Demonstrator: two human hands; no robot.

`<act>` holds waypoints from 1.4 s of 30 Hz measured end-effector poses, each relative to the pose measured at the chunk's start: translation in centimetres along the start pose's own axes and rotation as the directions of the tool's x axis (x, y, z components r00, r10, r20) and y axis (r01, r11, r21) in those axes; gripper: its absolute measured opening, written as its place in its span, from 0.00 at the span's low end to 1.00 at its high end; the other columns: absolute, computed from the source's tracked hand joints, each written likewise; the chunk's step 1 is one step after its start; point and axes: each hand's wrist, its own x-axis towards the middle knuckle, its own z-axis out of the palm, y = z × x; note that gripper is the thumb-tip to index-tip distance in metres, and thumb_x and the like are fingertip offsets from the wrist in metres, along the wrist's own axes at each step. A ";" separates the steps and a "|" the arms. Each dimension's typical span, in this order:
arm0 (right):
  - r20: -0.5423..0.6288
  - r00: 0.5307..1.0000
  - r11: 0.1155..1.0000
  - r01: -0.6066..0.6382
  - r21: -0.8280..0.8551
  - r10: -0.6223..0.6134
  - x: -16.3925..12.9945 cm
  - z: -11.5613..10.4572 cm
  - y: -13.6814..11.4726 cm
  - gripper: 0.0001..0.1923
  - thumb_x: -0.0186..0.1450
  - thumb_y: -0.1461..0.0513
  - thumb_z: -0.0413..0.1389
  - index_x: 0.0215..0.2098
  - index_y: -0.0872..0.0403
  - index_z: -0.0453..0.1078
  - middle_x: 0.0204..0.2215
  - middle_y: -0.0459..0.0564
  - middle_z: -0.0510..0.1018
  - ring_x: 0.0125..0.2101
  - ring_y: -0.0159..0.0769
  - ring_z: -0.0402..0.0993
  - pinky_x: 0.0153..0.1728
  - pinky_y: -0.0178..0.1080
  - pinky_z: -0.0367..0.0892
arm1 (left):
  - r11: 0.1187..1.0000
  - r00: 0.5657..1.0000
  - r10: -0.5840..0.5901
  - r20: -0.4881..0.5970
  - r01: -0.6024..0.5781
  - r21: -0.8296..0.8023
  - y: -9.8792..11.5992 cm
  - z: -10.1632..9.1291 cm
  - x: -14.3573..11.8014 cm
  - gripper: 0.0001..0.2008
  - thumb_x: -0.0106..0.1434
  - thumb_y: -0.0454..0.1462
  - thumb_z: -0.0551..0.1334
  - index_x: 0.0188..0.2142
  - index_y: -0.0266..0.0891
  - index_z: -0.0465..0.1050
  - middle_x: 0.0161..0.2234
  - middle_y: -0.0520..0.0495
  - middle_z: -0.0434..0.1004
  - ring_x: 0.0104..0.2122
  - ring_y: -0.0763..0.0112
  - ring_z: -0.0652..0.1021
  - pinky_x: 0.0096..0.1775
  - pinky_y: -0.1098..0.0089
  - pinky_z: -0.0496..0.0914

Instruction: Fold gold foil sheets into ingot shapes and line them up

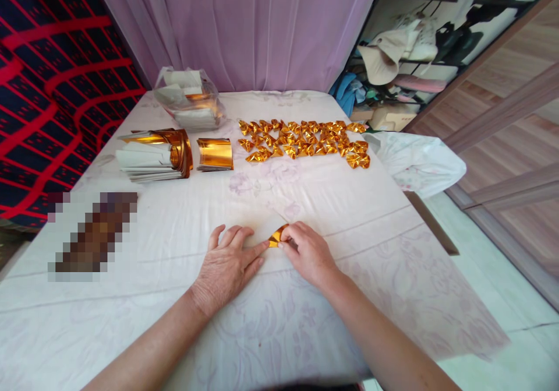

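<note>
- I see my left hand lying flat, palm down, on the white flowered cloth of the table, fingers spread, the forefinger stretched out to the gold paper piece and pressing beside it.
- My right hand is curled narrow, its fingertips pinched on that same gold paper piece, which sits on the cloth between both hands, near the table's middle and close to me.
- A pale sheet of paper lies under and just behind the fingers; its edges I cannot tell clearly from the cloth.
- Further back, well apart from my hands, a cluster of folded gold pieces lies in rough rows.
- To its left stands a small stack of gold sheets, curled up, and just beside that a bigger stack of gold and white sheets.
- Behind those sits a clear plastic bag with more sheets inside.
- A blurred-out patch covers something at the table's left side.
- A purple curtain hangs behind the table.
</note>
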 end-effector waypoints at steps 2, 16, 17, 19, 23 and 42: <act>0.028 1.000 1.000 -0.004 0.029 0.003 0.1 -0.3 0.2 0.07 0.61 0.69 0.56 0.30 0.51 0.67 0.32 0.44 0.73 0.33 0.32 0.70 0.35 0.33 0.62 | 1.000 1.000 0.008 0.005 -0.008 0.009 0.0 0.0 0.0 0.15 0.66 0.42 0.60 0.51 0.58 0.74 0.50 0.45 0.71 0.51 0.54 0.69 0.57 0.44 0.55; -0.013 1.000 1.000 -0.007 0.027 0.007 -0.1 0.1 0.2 0.07 0.61 0.70 0.55 0.29 0.51 0.67 0.30 0.44 0.73 0.33 0.32 0.70 0.35 0.34 0.61 | 0.997 0.996 0.035 -0.079 -0.029 0.068 0.4 -1.7 -0.9 0.12 0.66 0.41 0.57 0.46 0.46 0.77 0.47 0.44 0.75 0.48 0.56 0.71 0.55 0.48 0.57; -0.015 1.000 0.999 -0.009 0.033 0.009 -0.1 0.1 0.2 0.07 0.61 0.70 0.55 0.29 0.51 0.67 0.31 0.44 0.73 0.33 0.32 0.70 0.35 0.34 0.62 | 0.997 0.995 0.041 -0.092 -0.035 0.064 0.8 -1.6 -0.8 0.12 0.67 0.40 0.57 0.46 0.45 0.77 0.46 0.43 0.75 0.47 0.56 0.72 0.55 0.49 0.58; -0.014 1.000 0.999 -0.013 0.042 0.013 -0.1 0.1 0.1 0.07 0.61 0.70 0.55 0.29 0.51 0.67 0.31 0.45 0.73 0.33 0.32 0.70 0.35 0.34 0.62 | 0.997 0.995 0.066 -0.072 -0.062 0.049 1.9 -1.3 -0.6 0.14 0.66 0.41 0.58 0.49 0.46 0.75 0.46 0.44 0.75 0.46 0.56 0.71 0.54 0.49 0.59; -0.010 1.000 0.999 -0.017 0.032 0.017 -0.1 0.1 0.1 0.07 0.61 0.70 0.56 0.30 0.52 0.67 0.31 0.45 0.73 0.34 0.33 0.70 0.36 0.34 0.63 | 0.996 0.998 0.059 0.021 -0.060 0.065 3.2 -0.3 0.1 0.20 0.64 0.45 0.61 0.55 0.47 0.70 0.49 0.43 0.73 0.48 0.55 0.70 0.54 0.49 0.59; -0.021 0.999 0.999 -0.023 0.040 0.024 -0.1 0.3 0.1 0.06 0.61 0.69 0.56 0.29 0.52 0.67 0.30 0.45 0.72 0.33 0.34 0.70 0.35 0.35 0.61 | 0.996 0.997 -0.007 -0.083 0.014 0.089 1.9 -1.4 -0.5 0.12 0.64 0.42 0.61 0.45 0.43 0.77 0.44 0.43 0.74 0.44 0.57 0.71 0.50 0.53 0.62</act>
